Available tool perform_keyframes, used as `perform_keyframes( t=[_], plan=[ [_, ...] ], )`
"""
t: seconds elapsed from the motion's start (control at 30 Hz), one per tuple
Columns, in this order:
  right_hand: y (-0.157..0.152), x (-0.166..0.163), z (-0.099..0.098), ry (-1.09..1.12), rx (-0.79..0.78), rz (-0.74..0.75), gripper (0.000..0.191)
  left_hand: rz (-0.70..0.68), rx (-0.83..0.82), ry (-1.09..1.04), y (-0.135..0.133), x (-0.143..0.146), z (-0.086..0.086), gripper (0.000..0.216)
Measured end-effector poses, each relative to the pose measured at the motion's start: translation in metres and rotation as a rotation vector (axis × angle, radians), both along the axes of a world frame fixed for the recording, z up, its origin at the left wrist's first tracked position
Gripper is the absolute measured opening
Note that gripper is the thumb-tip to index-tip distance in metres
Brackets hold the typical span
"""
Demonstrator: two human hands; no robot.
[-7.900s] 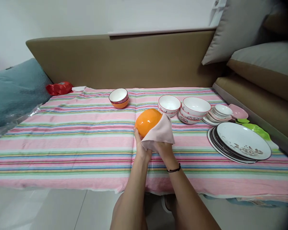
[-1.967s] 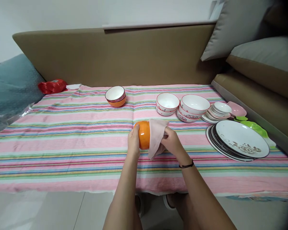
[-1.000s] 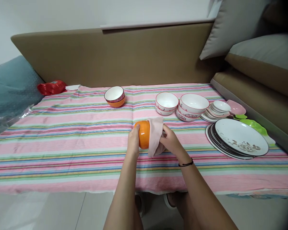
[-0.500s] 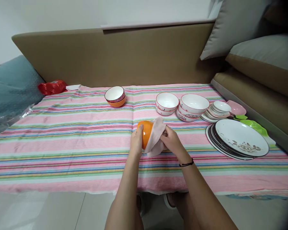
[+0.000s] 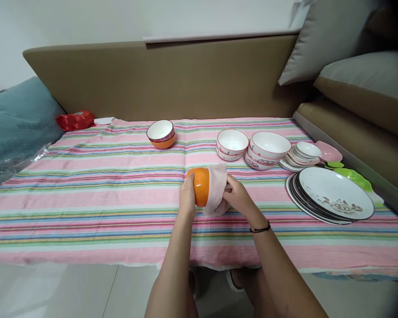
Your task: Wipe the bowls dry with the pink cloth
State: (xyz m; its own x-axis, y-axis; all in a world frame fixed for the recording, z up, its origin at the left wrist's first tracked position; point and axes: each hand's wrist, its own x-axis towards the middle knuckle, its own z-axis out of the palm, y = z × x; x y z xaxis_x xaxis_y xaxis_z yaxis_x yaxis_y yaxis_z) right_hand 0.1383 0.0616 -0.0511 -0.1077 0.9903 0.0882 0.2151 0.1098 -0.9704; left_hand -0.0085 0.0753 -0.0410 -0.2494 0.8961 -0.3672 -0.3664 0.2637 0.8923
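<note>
My left hand grips an orange bowl tipped on its side, its mouth turned right. Over that mouth lies a pale pink cloth, and my right hand is closed on the cloth and presses it against the bowl. Both hands hover just above the striped cover near the middle. A black band circles my right wrist.
A striped pink cover spreads over the seat. Two stacked small bowls stand at the back centre. White bowls and bigger ones, small saucers, large plates and green dishes fill the right. Red packet far left.
The bowl has stayed on its side between my hands while the cloth shifted over its mouth. Much earlier the bowl was held higher, bottom up, with the cloth draped beside it.
</note>
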Motion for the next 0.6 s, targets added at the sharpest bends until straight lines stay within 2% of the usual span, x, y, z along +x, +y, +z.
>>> perform_keyframes(
  t=[0.2,0.33,0.5,0.6],
  plan=[
    [0.0,-0.008,-0.006,-0.104,0.008,-0.073,0.033,0.063,-0.034,-0.109,-0.001,0.001,-0.001,0.033],
    [-0.001,-0.019,-0.008,-0.165,0.152,-0.111,0.038,0.093,-0.046,-0.231,-0.005,0.003,-0.002,0.034],
    [-0.004,-0.031,-0.009,-0.134,0.38,-0.141,0.039,-0.058,0.015,-0.291,-0.015,0.002,0.002,0.032],
    [-0.006,-0.034,-0.009,-0.043,0.367,-0.23,0.037,-0.154,0.056,-0.25,-0.019,0.0,0.004,0.029]
  ],
)
